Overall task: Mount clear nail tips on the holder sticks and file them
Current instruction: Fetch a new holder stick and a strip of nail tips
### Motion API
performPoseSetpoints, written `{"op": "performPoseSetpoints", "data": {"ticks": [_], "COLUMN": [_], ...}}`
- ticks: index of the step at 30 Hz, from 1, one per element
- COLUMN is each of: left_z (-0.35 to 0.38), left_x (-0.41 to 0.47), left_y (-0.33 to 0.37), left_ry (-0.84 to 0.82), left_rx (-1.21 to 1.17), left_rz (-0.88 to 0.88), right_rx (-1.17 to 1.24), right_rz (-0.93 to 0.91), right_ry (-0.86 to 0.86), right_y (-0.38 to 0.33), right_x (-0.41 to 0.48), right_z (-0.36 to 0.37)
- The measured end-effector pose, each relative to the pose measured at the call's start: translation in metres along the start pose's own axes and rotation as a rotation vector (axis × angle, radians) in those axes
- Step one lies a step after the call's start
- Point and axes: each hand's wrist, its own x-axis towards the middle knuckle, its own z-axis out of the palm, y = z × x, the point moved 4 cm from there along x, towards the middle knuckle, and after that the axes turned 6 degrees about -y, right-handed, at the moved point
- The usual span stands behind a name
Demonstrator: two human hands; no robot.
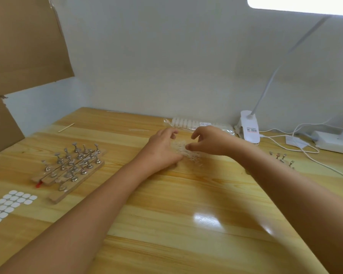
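While both arms reach out across the wooden table [166, 214], the left hand [162, 148] and the right hand [208, 141] meet over a loose heap of clear nail tips [188, 155] lying mid-table. Both hands have their fingers curled at the heap, the right thumb touching its top, but from here I cannot tell whether either one actually pinches a tip. Off to the left, well apart, the metal holder sticks [73, 163] stand upright on wooden strips, with a sheet of white adhesive pads [8, 206] nearer the table's edge. A clip lamp [249, 127] sits by the wall.
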Motion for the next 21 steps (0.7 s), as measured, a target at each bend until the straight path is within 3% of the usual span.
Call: {"op": "performPoseSetpoints", "data": {"ticks": [7, 11, 16, 21], "left_z": [-0.022, -0.020, -0.019, -0.019], "left_x": [0.002, -0.002, -0.004, -0.005], "left_y": [-0.016, -0.024, -0.026, -0.021], "left_ry": [0.365, 0.367, 0.382, 0.386], "left_rx": [-0.434, -0.462, -0.449, -0.361], "left_rz": [-0.052, -0.082, -0.084, -0.032], "right_rx": [-0.001, 0.007, 0.187, 0.125], "right_rz": [0.089, 0.046, 0.001, -0.143], "right_ry": [-0.210, -0.097, -0.048, 0.097], "right_y": [0.006, -0.011, -0.026, -0.003], "right_x": [-0.009, 0.009, 0.021, -0.035], "right_z": [0.013, 0.012, 0.011, -0.007]}}
